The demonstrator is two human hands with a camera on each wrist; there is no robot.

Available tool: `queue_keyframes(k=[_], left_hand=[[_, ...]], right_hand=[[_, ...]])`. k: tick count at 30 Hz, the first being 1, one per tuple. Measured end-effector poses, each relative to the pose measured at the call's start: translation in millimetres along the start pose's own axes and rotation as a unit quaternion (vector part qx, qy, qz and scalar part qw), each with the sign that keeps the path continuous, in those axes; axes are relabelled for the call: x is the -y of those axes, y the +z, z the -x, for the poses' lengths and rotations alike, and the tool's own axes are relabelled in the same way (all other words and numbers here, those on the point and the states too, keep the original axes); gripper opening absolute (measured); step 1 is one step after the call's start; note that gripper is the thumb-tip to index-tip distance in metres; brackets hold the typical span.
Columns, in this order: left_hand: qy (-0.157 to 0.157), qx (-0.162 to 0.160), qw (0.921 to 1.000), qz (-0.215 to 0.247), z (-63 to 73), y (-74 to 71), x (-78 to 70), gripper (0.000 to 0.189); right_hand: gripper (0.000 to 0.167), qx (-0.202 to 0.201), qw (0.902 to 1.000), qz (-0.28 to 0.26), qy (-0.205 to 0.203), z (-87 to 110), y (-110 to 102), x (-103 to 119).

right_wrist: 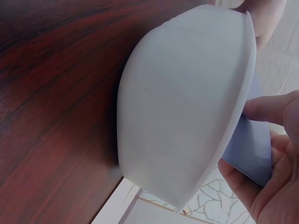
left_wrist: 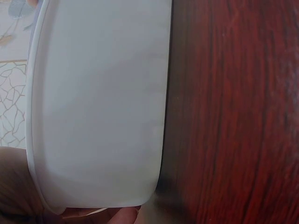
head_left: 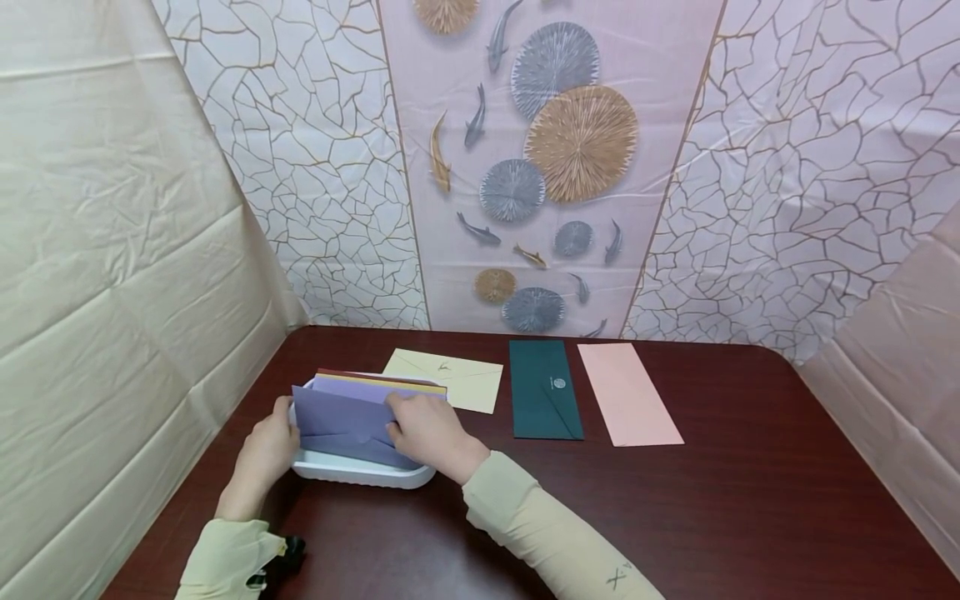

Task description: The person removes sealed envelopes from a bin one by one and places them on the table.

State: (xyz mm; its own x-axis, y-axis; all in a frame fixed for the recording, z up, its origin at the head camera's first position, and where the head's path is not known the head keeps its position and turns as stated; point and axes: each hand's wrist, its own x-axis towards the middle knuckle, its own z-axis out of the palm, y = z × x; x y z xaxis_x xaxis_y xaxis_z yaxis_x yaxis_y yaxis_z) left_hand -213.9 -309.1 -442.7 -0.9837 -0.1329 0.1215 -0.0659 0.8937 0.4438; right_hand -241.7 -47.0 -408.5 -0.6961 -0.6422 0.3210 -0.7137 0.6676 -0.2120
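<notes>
A white plastic bin (head_left: 363, 477) stands on the table, with several envelopes upright inside. In front is a dusky purple envelope (head_left: 341, 421); behind it show a lilac envelope (head_left: 360, 387) and the top edges of yellow and dark red ones. My left hand (head_left: 264, 446) grips the bin's left end, a fingertip (left_wrist: 124, 217) showing by its lower corner in the left wrist view. With my right hand (head_left: 433, 429) I pinch the purple envelope near its right edge, thumb (right_wrist: 264, 107) on its front side. The lower part of that envelope is hidden by the bin wall.
Behind the bin lies a cream envelope (head_left: 465, 379), partly covered by it. To the right, a dark green envelope (head_left: 543, 392) and a pink one (head_left: 630, 393) lie flat on the dark red wooden table (head_left: 735, 500). A patterned cloth hangs behind the far edge.
</notes>
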Motion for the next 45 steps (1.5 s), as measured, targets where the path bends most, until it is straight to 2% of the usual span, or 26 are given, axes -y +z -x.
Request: queue_keyframes(k=[6,12,19,30,40,45], left_hand=[[-0.005,0.004,1.0000,0.000,-1.1,0.8,0.6,0.047],[-0.008,0.008,0.9999,-0.003,-1.3,1.1,0.6,0.047],[-0.002,0.007,1.0000,-0.003,-0.6,0.6,0.0,0.048],[0.002,-0.003,1.0000,0.004,0.3,1.3,0.2,0.045],[0.007,-0.004,1.0000,-0.001,-1.0,2.0,1.4,0.044],[0.002,0.003,1.0000,-0.001,-1.0,2.2,1.4,0.044]], right_hand=[[0.008,-0.006,1.0000,0.000,-0.005,1.1,0.8,-0.5],[0.026,-0.025,0.9996,0.001,-0.013,2.7,3.1,-0.9],[0.025,-0.041,0.9990,-0.002,-0.019,4.4,4.7,-1.8],[0.030,-0.033,0.9995,-0.003,0.001,5.7,-1.7,-8.1],[0.033,-0.079,0.9957,-0.048,-0.006,5.9,-14.0,-15.5],[0.034,-0.090,0.9936,-0.067,0.012,7.7,-23.3,-20.5]])
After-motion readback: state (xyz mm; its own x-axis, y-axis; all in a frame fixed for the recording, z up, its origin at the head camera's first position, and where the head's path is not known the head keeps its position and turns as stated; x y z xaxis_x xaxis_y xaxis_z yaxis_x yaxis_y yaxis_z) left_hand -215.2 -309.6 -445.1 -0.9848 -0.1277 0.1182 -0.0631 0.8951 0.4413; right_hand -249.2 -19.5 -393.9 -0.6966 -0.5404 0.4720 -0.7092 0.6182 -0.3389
